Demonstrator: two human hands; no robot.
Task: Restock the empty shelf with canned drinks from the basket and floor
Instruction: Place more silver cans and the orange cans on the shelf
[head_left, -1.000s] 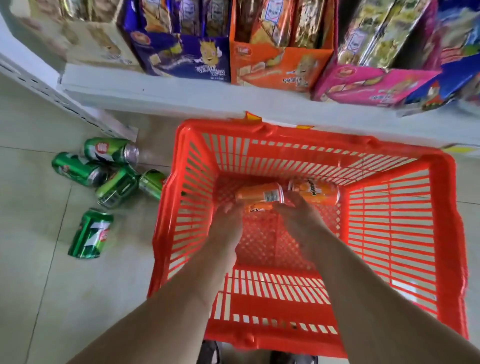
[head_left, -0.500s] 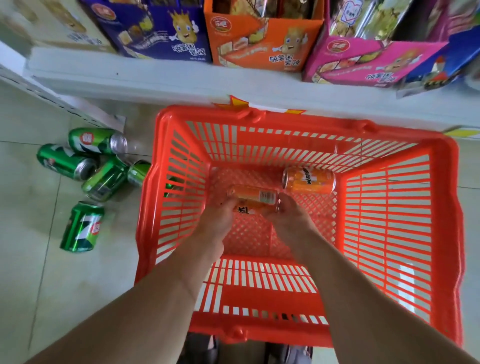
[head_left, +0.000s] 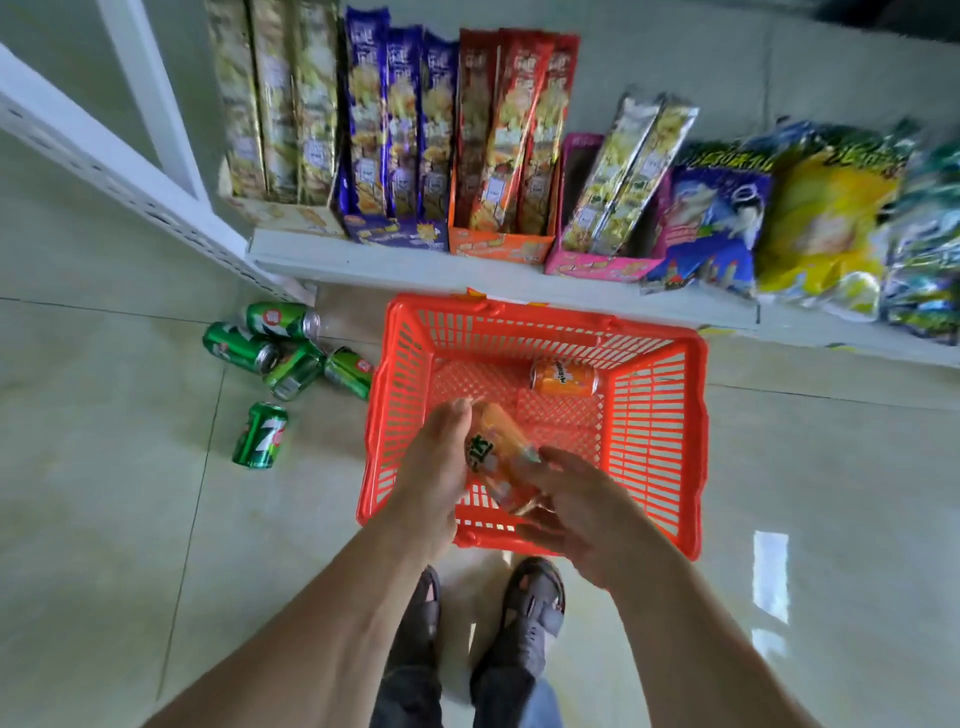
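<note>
Hands (head_left: 511, 480) holding orange can (head_left: 501, 460), 7Up can (head_left: 261, 435)

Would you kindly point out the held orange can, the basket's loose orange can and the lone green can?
held orange can (head_left: 498, 460), head view, label
loose orange can (head_left: 565, 378), head view, side
lone green can (head_left: 261, 435), head view, logo
</note>
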